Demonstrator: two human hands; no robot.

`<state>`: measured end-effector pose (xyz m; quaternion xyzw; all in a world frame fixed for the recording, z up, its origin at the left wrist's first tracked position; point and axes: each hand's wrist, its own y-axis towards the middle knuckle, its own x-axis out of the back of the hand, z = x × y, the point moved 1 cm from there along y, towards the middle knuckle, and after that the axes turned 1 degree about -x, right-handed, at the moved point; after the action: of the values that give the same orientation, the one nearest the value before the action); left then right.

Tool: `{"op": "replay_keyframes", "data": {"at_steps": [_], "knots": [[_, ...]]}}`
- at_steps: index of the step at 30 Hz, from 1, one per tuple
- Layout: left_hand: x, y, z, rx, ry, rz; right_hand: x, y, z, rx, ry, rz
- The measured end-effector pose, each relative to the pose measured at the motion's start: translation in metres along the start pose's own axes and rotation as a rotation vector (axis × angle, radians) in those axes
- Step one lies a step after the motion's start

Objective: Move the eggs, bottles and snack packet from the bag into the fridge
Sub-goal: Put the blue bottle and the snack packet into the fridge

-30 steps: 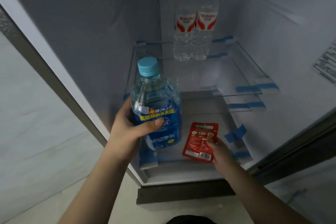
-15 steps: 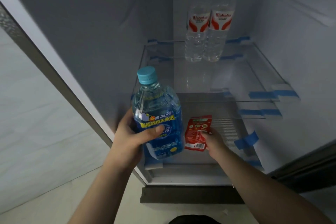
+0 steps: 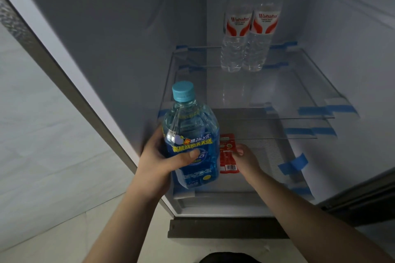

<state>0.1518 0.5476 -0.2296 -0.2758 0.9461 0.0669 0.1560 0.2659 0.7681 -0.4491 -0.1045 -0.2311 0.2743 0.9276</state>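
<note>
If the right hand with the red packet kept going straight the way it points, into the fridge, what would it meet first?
Probably nothing soon. The right hand, pinching the red packet, points into the low compartment under the glass shelf, beside the blue bottle. That way looks free up to the back wall, though depth is unclear.

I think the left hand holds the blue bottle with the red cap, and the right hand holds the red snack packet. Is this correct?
Not quite: the head view shows the blue bottle has a light blue cap, not red. The rest stands: the left hand grips it, and the right hand pinches the red snack packet.
</note>
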Motion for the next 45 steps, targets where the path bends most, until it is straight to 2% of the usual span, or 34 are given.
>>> {"op": "replay_keyframes", "data": {"at_steps": [4,9,17,21,28,33,45], "knots": [[0.001,0.001,0.002,0.001,0.016,0.014,0.007,-0.027,0.001,0.097,-0.098,-0.017],[-0.001,0.002,0.004,0.004,0.038,0.051,0.025,-0.073,0.012,0.321,-0.206,-0.071],[-0.014,0.009,0.002,-0.014,0.020,0.141,0.055,-0.156,0.077,0.620,0.019,-0.155],[-0.025,0.011,0.000,-0.029,0.024,0.174,0.073,-0.170,0.112,0.644,0.125,-0.153],[-0.044,0.013,-0.007,-0.069,0.079,0.246,0.084,-0.183,0.164,0.796,0.180,0.215],[-0.054,0.015,-0.014,-0.096,0.163,0.282,0.088,-0.188,0.176,0.858,0.220,0.124],[-0.089,0.039,-0.053,-0.211,0.418,0.200,0.124,-0.175,0.213,0.806,0.383,0.114]]}}
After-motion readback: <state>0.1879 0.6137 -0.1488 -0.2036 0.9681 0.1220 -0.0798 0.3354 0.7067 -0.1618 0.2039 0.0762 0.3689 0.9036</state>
